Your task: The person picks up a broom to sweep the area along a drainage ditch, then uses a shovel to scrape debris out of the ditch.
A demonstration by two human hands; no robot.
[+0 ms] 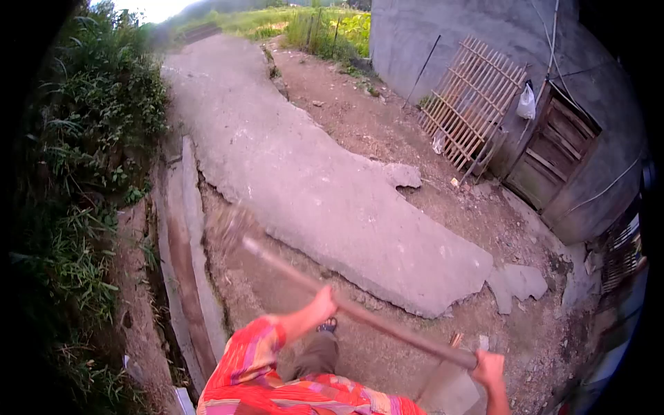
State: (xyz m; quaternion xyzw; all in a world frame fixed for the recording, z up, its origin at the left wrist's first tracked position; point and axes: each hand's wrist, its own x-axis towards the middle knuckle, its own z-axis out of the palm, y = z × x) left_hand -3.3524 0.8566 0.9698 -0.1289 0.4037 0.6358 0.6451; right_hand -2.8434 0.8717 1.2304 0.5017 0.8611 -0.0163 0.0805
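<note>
A long-handled tool (394,327) slants across in front of me, its pole thick and brown. My left hand (322,303) is closed around the middle of the pole. Near the pole's lower right end, my right hand (489,368) is wrapped round it. The far end points to the upper left, over bare dirt (277,283) beside the broken concrete slab (332,200). Its brownish head (232,227) is smeared by motion, so its kind cannot be made out. One sandalled foot (328,324) shows below my left hand.
A narrow concrete channel (181,256) runs along the left, beside dense green plants (90,166). On the right, a bamboo rack (474,104) leans against a grey wall (422,48) near a wooden door (553,151). Loose concrete pieces (519,282) lie past the slab.
</note>
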